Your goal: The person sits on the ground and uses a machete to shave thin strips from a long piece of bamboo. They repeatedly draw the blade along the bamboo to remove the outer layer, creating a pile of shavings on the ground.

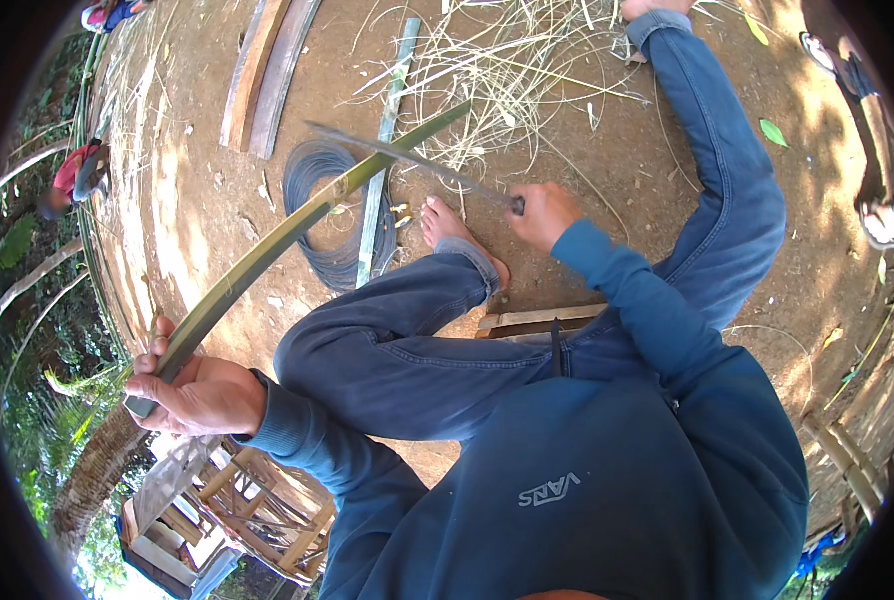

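Observation:
My left hand (pixel 207 395) is closed around the near end of a long green split bamboo strip (pixel 267 255), which slants up and away to the right. In my right hand (pixel 547 218) is the dark handle of a long, thin-bladed knife (pixel 427 163). Its blade, slightly blurred, crosses the strip close to the far end; whether the edge touches the bamboo I cannot tell. Beyond the blade, a tangle of pale, thin bamboo shavings (pixel 507 75) lies on the dirt. My bare foot (pixel 445 225) rests below the knife.
A coil of dark wire (pixel 302 235) lies on the ground, with a narrow greenish slat (pixel 371 225) across it. Boards (pixel 267 85) lie farther off at the left. Under my legs is a bamboo seat (pixel 537 318). Other people are at the left (pixel 75 178) and right (pixel 882 222) edges.

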The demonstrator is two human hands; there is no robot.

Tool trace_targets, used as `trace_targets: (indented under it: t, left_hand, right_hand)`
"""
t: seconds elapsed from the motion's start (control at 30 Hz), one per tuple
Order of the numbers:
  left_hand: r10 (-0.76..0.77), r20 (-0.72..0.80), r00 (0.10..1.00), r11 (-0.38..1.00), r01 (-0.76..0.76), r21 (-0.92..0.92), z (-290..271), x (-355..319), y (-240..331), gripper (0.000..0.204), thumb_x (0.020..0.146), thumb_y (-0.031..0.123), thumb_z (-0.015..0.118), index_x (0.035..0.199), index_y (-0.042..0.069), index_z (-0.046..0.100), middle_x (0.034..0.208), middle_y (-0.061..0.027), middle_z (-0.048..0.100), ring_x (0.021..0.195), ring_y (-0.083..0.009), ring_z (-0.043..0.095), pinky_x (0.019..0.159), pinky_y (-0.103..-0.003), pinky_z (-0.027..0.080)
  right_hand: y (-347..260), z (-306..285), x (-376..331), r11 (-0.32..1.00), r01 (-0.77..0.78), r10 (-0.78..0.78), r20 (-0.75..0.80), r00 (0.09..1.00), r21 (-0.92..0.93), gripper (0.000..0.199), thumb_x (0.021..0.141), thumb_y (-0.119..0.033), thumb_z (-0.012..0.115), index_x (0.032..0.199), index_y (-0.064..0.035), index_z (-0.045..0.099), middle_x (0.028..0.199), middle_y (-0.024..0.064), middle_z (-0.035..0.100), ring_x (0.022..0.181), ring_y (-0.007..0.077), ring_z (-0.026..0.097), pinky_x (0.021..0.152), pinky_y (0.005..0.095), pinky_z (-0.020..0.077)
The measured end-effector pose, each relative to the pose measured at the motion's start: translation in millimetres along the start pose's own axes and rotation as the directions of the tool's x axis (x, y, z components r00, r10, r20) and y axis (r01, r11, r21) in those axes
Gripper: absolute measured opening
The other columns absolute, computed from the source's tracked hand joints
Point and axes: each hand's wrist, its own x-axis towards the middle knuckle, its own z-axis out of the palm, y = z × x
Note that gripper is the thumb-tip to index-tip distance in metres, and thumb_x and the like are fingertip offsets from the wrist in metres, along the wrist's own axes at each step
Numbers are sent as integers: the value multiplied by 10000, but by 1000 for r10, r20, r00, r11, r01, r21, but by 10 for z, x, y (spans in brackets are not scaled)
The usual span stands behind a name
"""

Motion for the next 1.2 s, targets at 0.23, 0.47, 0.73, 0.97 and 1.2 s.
trace_targets:
  t: [0.23, 0.47, 0.73, 0.97, 1.2]
  left_hand:
    - [19, -34, 999, 999, -18, 35, 14, -11, 81, 293, 905, 235, 572, 753, -14, 555, 729, -114, 599, 733, -291, 628, 776, -486, 547]
    - [-191, -71, 979, 979, 185, -90, -93, 24, 14, 394, 903, 413, 543, 741, 54, 562, 666, -71, 553, 676, -246, 577, 751, -425, 486]
    - [-284, 85, 955, 892, 296, -343, -221, 11, 113, 400, 885, 465, 506, 766, 86, 556, 546, -6, 400, 487, -130, 388, 534, -286, 364]
    - [-172, 184, 968, 885, 234, -403, -11, -51, 164, 312, 862, 333, 451, 756, 51, 532, 461, 9, 343, 370, -108, 312, 411, -261, 299]
    - [-144, 146, 979, 912, 188, -364, -17, -120, 220, 321, 852, 360, 455, 774, 58, 530, 461, 16, 333, 368, -97, 303, 388, -259, 311]
  right_hand:
    - [672, -1, 388, 943, -284, 303, 94, 948, -171, 271, 796, -250, 611, 956, -42, 676, 901, 222, 654, 859, 355, 638, 788, 440, 500]
    - [1121, -66, 382, 849, -452, 487, 71, 871, -273, 333, 795, -285, 621, 999, -27, 669, 960, 211, 655, 917, 354, 633, 820, 427, 496]
    - [-352, -62, -262, 991, 82, -90, 83, 992, 102, 165, 739, -228, 636, 818, -85, 655, 686, 148, 645, 614, 338, 630, 592, 429, 506]
    - [-657, -32, -436, 946, 309, -310, -5, 951, 97, 178, 690, -223, 704, 774, -103, 602, 559, 123, 580, 564, 329, 610, 523, 434, 474]
    - [-874, -161, -608, 923, 373, -374, -11, 927, 93, 176, 692, -215, 708, 761, -96, 598, 562, 124, 583, 541, 328, 601, 505, 427, 471]
